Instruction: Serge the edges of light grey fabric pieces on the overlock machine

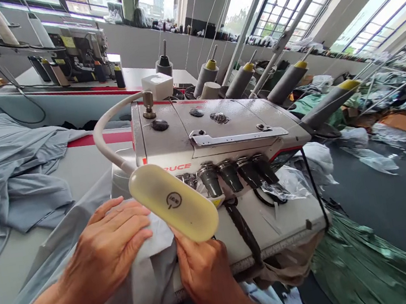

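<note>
Light grey fabric (pixel 139 288) runs across the front of an overlock sewing machine (pixel 171 141) and hangs over the table edge. My left hand (pixel 106 245) lies flat on it, fingers stretched toward the machine. Close by on the right, my right hand (pixel 205 268) has its fingers curled and pinches the fabric's edge. A pale yellow oval lamp (pixel 174 202) on a white bent neck covers the sewing area and the tips of my right fingers. The needle and presser foot are hidden behind it.
More grey fabric (pixel 7 166) is heaped at the left. Thread cones (pixel 245 79) stand behind the machine. A clear plastic bag (pixel 287 182) lies at its right side. Green fabric (pixel 374 253) is on the floor, and a second machine (pixel 84 50) stands at the back left.
</note>
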Demonstrator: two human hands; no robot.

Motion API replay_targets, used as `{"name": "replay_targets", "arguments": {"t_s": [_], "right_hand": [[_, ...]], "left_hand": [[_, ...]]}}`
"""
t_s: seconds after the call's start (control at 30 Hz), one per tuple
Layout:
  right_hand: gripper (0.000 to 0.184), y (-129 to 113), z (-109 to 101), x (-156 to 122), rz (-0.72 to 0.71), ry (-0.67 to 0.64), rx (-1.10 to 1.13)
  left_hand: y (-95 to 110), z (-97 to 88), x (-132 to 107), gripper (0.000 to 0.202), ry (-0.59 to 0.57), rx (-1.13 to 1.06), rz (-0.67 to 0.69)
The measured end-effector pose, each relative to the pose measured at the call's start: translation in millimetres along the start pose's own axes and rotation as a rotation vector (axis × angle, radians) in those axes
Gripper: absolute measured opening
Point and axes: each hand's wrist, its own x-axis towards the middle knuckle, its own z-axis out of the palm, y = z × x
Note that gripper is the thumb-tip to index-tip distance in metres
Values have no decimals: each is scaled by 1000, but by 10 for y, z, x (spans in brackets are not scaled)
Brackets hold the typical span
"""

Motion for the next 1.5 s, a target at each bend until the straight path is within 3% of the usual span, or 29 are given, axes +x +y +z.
{"name": "replay_targets", "arguments": {"t_s": [0.2,0.47,0.6,0.77,0.97,1.17,1.3,1.5], "right_hand": [[33,-9,-4,21,-10,23,17],[35,-6,-1,32,-9,31,7],[32,10,32,21,-1,55,22],[29,17,41,16,3,44,62],[30,16,24,6,-2,34,77],[31,25,30,5,3,39,34],[33,30,24,4,-1,40,29],[46,47,10,-2,-19,16,23]], "left_hand": [[-53,41,-38,14,1,94,30],[-205,-20,-54,21,-33,121,121],[-186,-89,1,28,-129,57,226],[-141,-155,154,28,-80,83,326],[-190,-123,82,30,-130,112,310],[-142,-179,144,30,-183,91,411],[-70,-169,239,31,-137,-12,337],[-36,-37,143,25,-117,-23,243]]}}
